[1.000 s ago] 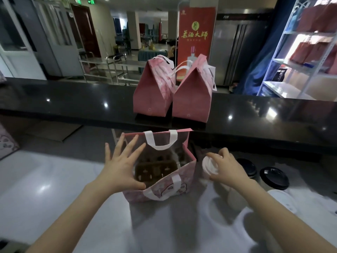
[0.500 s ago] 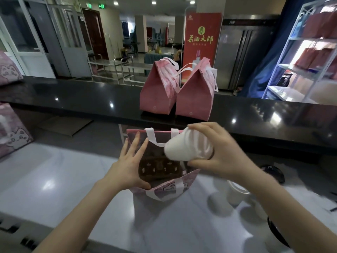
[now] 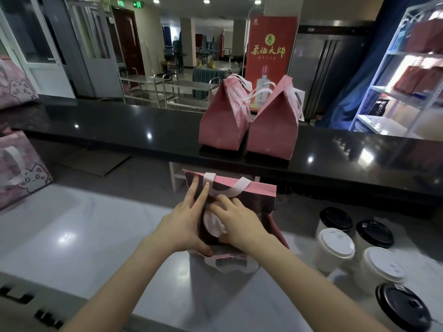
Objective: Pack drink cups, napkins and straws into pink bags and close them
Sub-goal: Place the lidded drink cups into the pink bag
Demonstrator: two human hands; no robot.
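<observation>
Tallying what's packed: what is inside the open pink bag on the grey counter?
One white-lidded drink cup, gripped by the right hand; the left hand spreads the open pink bag. Both hands and shadow hide the rest of the interior.

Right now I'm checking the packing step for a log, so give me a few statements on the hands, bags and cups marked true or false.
1. The right hand holds a white-lidded cup inside the open bag. True.
2. Two closed bags stand on the black counter. True.
3. Every spare cup beside the open bag has a white lid. False: three of the five have black lids.
4. The left hand grips a straw. False: its straight fingers rest against the open bag's side.
</observation>
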